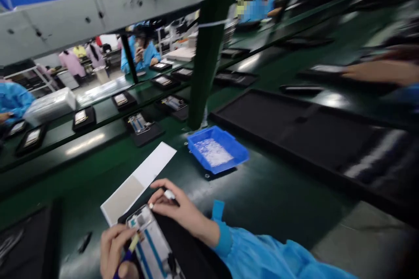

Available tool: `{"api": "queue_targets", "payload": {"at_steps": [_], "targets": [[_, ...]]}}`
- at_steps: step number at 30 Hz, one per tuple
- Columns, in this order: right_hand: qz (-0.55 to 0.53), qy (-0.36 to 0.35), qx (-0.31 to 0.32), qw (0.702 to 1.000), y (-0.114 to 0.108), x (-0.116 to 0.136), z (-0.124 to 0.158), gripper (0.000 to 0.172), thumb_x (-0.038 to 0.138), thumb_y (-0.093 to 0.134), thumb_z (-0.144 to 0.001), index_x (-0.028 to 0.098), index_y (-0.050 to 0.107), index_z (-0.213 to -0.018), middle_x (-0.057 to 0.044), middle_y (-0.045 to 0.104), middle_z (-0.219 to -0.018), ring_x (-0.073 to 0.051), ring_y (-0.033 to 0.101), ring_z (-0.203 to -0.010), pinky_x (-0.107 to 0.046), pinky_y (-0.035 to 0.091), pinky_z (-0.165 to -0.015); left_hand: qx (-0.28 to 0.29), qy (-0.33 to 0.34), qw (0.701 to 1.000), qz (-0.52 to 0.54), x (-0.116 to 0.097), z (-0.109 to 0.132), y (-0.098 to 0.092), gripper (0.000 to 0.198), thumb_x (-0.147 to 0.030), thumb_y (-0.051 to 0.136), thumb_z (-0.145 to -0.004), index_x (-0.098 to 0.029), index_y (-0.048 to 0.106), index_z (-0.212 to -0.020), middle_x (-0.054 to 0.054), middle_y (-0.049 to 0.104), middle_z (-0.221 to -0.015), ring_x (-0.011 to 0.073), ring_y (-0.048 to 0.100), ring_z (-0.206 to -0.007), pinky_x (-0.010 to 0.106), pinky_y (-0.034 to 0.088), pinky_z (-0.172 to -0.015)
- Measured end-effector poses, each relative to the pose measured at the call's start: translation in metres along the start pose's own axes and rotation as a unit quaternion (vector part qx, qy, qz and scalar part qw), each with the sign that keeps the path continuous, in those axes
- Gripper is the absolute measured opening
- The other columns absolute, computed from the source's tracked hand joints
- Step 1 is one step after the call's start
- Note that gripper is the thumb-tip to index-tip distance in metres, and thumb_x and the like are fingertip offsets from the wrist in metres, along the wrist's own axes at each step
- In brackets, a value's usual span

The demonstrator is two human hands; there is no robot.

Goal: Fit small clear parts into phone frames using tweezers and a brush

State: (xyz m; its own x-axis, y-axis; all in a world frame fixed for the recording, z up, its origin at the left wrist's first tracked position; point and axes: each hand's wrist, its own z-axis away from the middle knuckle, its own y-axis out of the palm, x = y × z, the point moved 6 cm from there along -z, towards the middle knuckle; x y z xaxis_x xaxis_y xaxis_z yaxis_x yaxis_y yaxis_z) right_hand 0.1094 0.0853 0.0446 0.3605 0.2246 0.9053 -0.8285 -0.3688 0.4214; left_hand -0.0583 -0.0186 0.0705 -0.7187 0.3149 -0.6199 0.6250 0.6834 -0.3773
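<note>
An opened phone-like device [153, 244], a silver frame with blue strips, lies in a black foam tray [193, 253] right in front of me. My left hand [116, 248] is closed around a slim pen-like tool [131, 246] with a dark blue handle and a pale yellow end, which meets the device's upper part. At the device's top right corner, my right hand [180, 209] pinches a small pale piece between thumb and finger. A white-ended object [169, 194] sits among its other fingers; its kind is unclear. Beyond the hands lies a white sheet [160, 161] with a beige part.
A blue bin [240, 152] holds many tiny white pieces. Behind it rises a green post [206, 65]. A long black tray [262, 117] lies to the right, where another person's hand [379, 72] is blurred. Several devices in black trays line the far bench, with co-workers beyond.
</note>
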Motion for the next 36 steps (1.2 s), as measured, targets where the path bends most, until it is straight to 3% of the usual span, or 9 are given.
{"api": "queue_targets", "payload": {"at_steps": [2,4,7,11,14,22,25,31,36], "targets": [[0.041,-0.006,-0.009,0.999,-0.003,0.001,-0.001,0.045,0.036,0.078,-0.073,0.022,0.054,-0.109,0.000,0.069,-0.088,-0.014,0.065,-0.083,-0.033,0.048,-0.086,-0.017,-0.008,1.000,0.006,-0.007,-0.005,-0.007,0.078,-0.073,0.019,-0.090,-0.019,0.071,-0.070,0.006,0.060,-0.074,0.0179,0.059,-0.065,0.030,0.049,-0.055],[0.074,-0.013,-0.003,0.997,-0.003,0.000,-0.003,0.042,0.034,0.074,-0.076,0.022,0.053,-0.110,-0.001,0.070,-0.090,-0.015,0.067,-0.087,-0.034,0.050,-0.087,-0.018,-0.010,1.000,0.020,-0.010,-0.010,-0.009,0.073,-0.068,0.022,-0.094,-0.018,0.066,-0.064,0.004,0.056,-0.070,0.0158,0.056,-0.061,0.028,0.046,-0.053],[0.119,-0.035,0.014,0.992,-0.002,-0.002,-0.003,0.037,0.033,0.069,-0.080,0.023,0.052,-0.111,-0.003,0.071,-0.092,-0.017,0.068,-0.089,-0.036,0.053,-0.087,0.010,-0.028,0.999,0.032,-0.006,-0.015,-0.004,0.045,-0.047,0.045,-0.097,-0.018,0.063,-0.067,0.005,0.062,-0.081,0.0166,0.063,-0.074,0.028,0.052,-0.066],[0.189,-0.075,0.020,0.979,0.001,0.001,-0.001,0.032,0.032,0.064,-0.083,0.023,0.052,-0.112,-0.004,0.072,-0.091,-0.019,0.069,-0.088,-0.037,0.056,-0.084,0.027,-0.131,0.987,0.086,0.010,-0.011,0.004,0.013,-0.031,0.060,-0.091,-0.018,0.062,-0.092,0.010,0.066,-0.105,0.0211,0.068,-0.097,0.035,0.056,-0.085],[0.229,-0.095,0.025,0.968,0.004,0.005,0.001,0.030,0.032,0.063,-0.085,0.023,0.052,-0.111,-0.005,0.072,-0.091,-0.020,0.069,-0.088,-0.039,0.057,-0.083,0.048,-0.151,0.983,0.092,0.011,-0.006,0.008,0.013,-0.028,0.063,-0.090,-0.018,0.061,-0.098,0.009,0.070,-0.098,0.0211,0.069,-0.095,0.034,0.056,-0.084],[0.256,-0.119,0.050,0.958,0.013,0.005,0.007,0.028,0.029,0.062,-0.086,0.025,0.055,-0.113,-0.003,0.070,-0.088,-0.020,0.069,-0.085,-0.037,0.057,-0.080,0.110,-0.099,0.986,0.075,-0.004,-0.007,0.017,0.009,-0.028,0.062,-0.091,-0.019,0.062,-0.093,0.007,0.073,-0.092,0.0208,0.071,-0.090,0.035,0.058,-0.081],[0.237,-0.107,0.054,0.964,0.013,0.002,0.007,0.030,0.030,0.061,-0.087,0.025,0.054,-0.115,-0.003,0.069,-0.089,-0.019,0.068,-0.086,-0.036,0.058,-0.079,0.099,-0.136,0.981,0.092,-0.001,-0.007,0.018,0.016,-0.034,0.064,-0.089,-0.018,0.061,-0.089,0.008,0.073,-0.090,0.0217,0.072,-0.089,0.036,0.058,-0.081],[0.217,-0.100,0.034,0.970,0.011,-0.001,0.007,0.032,0.031,0.064,-0.085,0.024,0.054,-0.115,-0.003,0.069,-0.088,-0.019,0.068,-0.086,-0.037,0.058,-0.082,0.028,-0.271,0.950,0.152,0.016,-0.007,0.014,0.034,-0.049,0.069,-0.083,-0.017,0.057,-0.083,0.004,0.070,-0.078,0.0184,0.071,-0.072,0.028,0.058,-0.066],[0.210,-0.102,0.030,0.972,0.015,-0.004,0.011,0.030,0.028,0.064,-0.084,0.023,0.056,-0.112,-0.002,0.069,-0.085,-0.018,0.068,-0.081,-0.034,0.057,-0.077,0.015,-0.235,0.967,0.100,0.015,-0.007,0.013,0.028,-0.042,0.071,-0.081,-0.017,0.058,-0.079,0.002,0.064,-0.073,0.0157,0.068,-0.067,0.026,0.056,-0.063]]}}
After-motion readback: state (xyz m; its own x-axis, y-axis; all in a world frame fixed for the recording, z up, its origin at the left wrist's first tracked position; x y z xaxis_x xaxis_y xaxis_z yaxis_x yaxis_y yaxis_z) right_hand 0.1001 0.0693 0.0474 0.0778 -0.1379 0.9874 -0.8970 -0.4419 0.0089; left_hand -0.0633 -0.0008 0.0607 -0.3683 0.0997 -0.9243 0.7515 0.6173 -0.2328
